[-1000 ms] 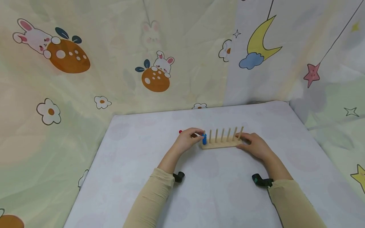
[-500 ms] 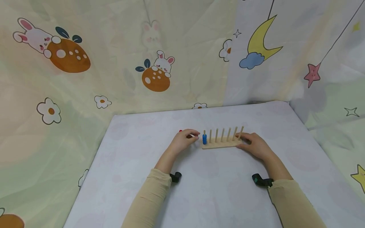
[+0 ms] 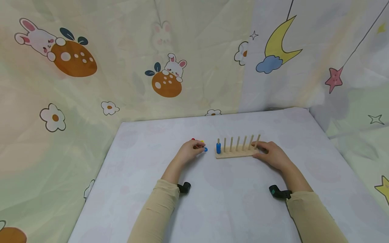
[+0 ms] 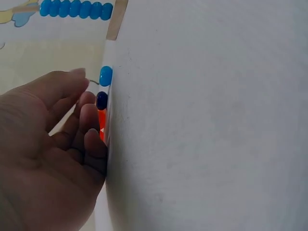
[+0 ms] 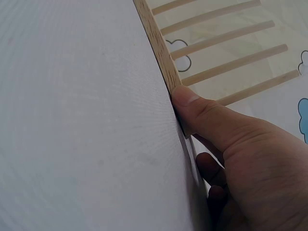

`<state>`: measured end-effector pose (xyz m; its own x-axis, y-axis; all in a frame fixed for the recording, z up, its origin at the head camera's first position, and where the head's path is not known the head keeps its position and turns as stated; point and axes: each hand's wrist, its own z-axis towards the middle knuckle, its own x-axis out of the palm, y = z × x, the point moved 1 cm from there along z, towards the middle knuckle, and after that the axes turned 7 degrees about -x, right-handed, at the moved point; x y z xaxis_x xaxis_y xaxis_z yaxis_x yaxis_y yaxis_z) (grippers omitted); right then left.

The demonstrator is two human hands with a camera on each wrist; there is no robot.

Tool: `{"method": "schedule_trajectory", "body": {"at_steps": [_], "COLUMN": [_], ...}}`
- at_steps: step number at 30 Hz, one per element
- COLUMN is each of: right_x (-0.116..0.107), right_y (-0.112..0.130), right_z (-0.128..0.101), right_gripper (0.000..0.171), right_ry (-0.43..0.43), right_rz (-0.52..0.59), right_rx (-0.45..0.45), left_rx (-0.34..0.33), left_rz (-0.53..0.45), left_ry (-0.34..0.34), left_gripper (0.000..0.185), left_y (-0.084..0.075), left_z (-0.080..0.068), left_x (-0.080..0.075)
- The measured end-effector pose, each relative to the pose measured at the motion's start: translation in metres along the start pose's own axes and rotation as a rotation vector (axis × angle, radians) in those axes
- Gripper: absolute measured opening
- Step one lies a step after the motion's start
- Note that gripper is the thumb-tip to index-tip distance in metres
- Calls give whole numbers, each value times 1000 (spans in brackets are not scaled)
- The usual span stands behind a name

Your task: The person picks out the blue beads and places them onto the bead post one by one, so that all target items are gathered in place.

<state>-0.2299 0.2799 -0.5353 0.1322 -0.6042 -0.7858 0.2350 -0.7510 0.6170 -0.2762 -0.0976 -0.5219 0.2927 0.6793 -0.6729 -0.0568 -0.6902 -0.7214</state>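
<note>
A pale cloth-covered table (image 3: 231,202) fills the lower half of the head view, with printed curtains (image 3: 91,67) of rabbits, a moon and stars hanging behind it. Near the middle of the table stands a wooden peg rack (image 3: 235,154), a flat base with a row of upright pegs. Only the leftmost peg carries anything: a stack of blue beads (image 3: 218,147) threaded onto it, while the other pegs stand bare.

The right hand (image 3: 271,155) rests at the right end of the rack, its thumb (image 5: 192,103) pressed against the edge of the wooden base and its other fingers curled loosely beneath, so it steadies the rack.

The left hand (image 3: 189,152) lies on the table just left of the rack, apart from it. Its fingers (image 4: 91,139) are bent down over a small cluster of loose beads (image 3: 200,144) on the cloth: a red one, a yellow one, and a blue bead (image 4: 106,76) lying just past the fingertips. The left wrist view shows a dark blue bead and an orange one right at the fingertips, but whether any bead is actually pinched cannot be told
</note>
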Motion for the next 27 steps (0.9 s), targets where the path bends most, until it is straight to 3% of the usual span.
{"method": "schedule_trajectory", "body": {"at_steps": [7, 14, 21, 27], "right_x": [0, 0, 0, -1], "right_y": [-2, -1, 2, 2], "right_z": [1, 0, -1, -1], "right_gripper": [60, 58, 56, 56], "right_ry": [4, 3, 8, 7], "right_rz": [1, -3, -1, -3], "right_rx": [3, 0, 3, 4], "left_rx": [41, 48, 84, 85], "left_rz": [87, 91, 190, 205], "left_ry": [7, -4, 0, -4], "left_gripper": [25, 24, 23, 18], "left_y": [0, 1, 3, 3], "left_z": [1, 1, 5, 5], "left_x": [4, 7, 10, 10]}}
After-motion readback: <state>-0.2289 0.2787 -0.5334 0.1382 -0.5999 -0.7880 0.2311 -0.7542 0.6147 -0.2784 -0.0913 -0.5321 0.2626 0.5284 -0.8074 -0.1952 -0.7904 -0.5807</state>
